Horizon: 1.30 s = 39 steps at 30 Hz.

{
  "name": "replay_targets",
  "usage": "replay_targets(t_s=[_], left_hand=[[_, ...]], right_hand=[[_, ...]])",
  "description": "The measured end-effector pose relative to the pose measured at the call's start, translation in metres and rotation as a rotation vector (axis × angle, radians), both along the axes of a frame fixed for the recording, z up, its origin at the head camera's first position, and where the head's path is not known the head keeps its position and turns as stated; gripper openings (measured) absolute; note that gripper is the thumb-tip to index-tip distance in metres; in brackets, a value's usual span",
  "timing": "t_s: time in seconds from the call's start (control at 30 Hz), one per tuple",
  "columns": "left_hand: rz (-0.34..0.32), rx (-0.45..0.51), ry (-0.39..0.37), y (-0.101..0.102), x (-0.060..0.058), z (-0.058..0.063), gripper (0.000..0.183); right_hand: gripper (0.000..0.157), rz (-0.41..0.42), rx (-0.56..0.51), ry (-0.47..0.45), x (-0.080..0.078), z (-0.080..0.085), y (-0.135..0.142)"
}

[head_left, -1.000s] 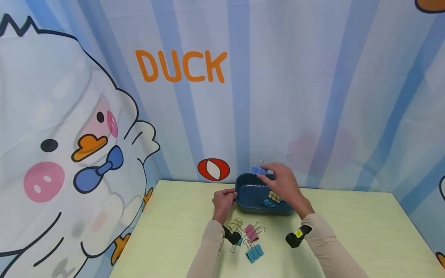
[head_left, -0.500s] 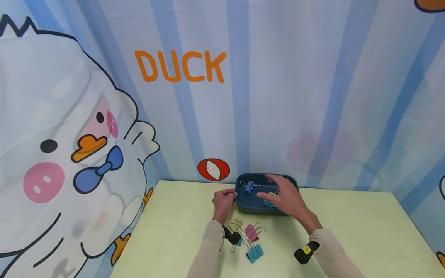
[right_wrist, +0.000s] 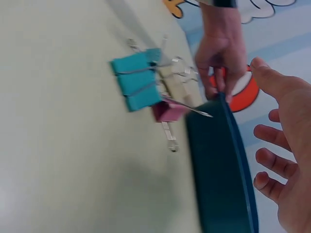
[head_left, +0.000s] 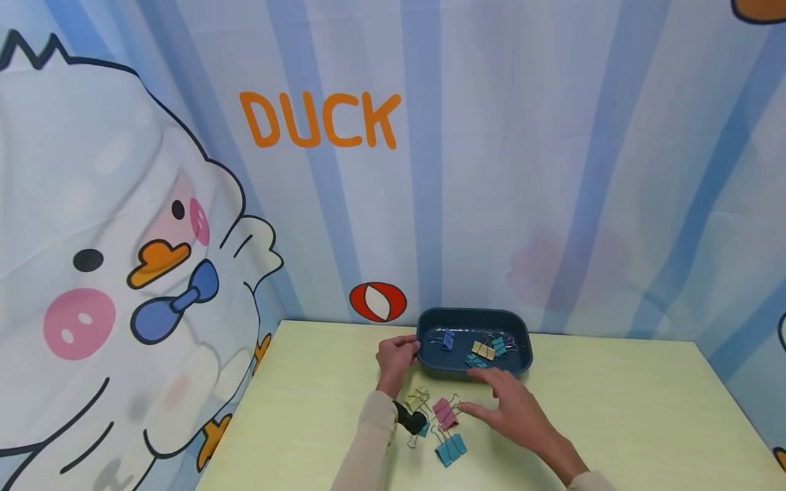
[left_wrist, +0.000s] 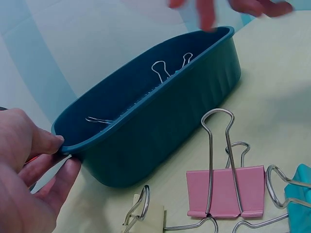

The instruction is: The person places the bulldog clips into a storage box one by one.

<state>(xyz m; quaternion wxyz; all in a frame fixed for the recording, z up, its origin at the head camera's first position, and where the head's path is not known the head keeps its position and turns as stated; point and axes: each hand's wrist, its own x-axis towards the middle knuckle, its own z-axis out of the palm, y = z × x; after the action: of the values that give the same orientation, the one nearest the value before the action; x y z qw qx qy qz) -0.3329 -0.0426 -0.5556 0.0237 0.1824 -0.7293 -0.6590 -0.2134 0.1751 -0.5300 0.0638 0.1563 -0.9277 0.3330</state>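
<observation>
My left hand [head_left: 396, 359] pinches the left rim of a dark blue plastic tray [left_wrist: 155, 131] between thumb and fingers. Inside the tray lie a blue binder clip [head_left: 448, 339], a yellow binder clip [head_left: 483, 350] and teal ones, one of them a teal binder clip [head_left: 499, 346]. Held empty above the table, my right hand [head_left: 514, 409] has its fingers spread, near a pink binder clip [left_wrist: 226, 191]. Around that clip lie a pale yellow binder clip [head_left: 417, 397] and a large teal binder clip [head_left: 451, 449]. Another teal clip is partly hidden by the left wrist camera.
The pale yellow table [head_left: 614, 409] stretches to both sides. Behind it hangs a curtain [head_left: 479, 170] with blue stripes and duck prints, right at the table's back edge, close behind the tray.
My right hand has let go of the blue binder clip, which now lies in the tray, and has moved back toward the loose clips. The left hand stays at the rim.
</observation>
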Motion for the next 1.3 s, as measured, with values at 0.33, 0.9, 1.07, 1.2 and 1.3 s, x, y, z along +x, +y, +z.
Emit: replay_targets(t_s=[0.33,0.9,1.07,1.2,1.3], left_hand=[[-0.008,0.004,0.022,-0.001,-0.001,-0.002,0.018],[-0.011,0.004,0.017,-0.001,0.001,-0.002,0.018],[-0.005,-0.001,0.012,-0.001,0.000,-0.004,0.016],[-0.002,-0.001,0.016,-0.001,-0.001,-0.004,0.016],[-0.005,-0.002,0.019,-0.002,-0.001,-0.004,0.017]], right_hand=[[0.062,0.107,0.049,-0.126,0.033,-0.035,-0.012],[0.063,0.027,0.201,-0.191,0.045,-0.076,-0.040],[0.062,0.002,0.206,-0.213,0.046,-0.075,-0.043],[0.059,-0.008,0.210,-0.224,0.046,-0.073,-0.044],[0.057,-0.011,0.227,-0.214,0.047,-0.072,-0.044]])
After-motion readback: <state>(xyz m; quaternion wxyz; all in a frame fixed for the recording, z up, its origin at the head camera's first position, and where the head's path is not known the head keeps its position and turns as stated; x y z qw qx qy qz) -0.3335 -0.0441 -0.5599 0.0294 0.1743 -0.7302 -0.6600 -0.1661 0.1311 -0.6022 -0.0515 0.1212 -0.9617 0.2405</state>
